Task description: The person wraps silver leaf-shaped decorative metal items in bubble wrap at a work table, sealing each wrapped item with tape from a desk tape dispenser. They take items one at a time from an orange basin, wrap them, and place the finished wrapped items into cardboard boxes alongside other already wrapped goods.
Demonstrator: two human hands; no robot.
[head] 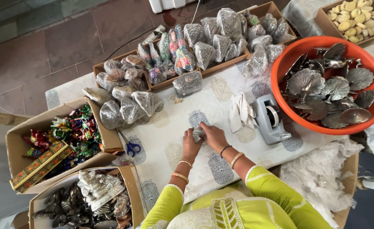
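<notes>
Both hands (203, 136) cupped over wrapped bundle (198, 132)

A craft packing workshop — boxes of wrapped figurines (130, 108), tape dispenser (270, 118).

Beyond the grey tape dispenser (271, 118), clear plastic-wrapped packets (221, 38) fill brown cardboard trays (276, 9), more such packets (127, 108) lie heaped to its left, and open cardboard boxes (19, 144) stand farther left, one small wrapped packet (198, 132) lying just left of it.
</notes>
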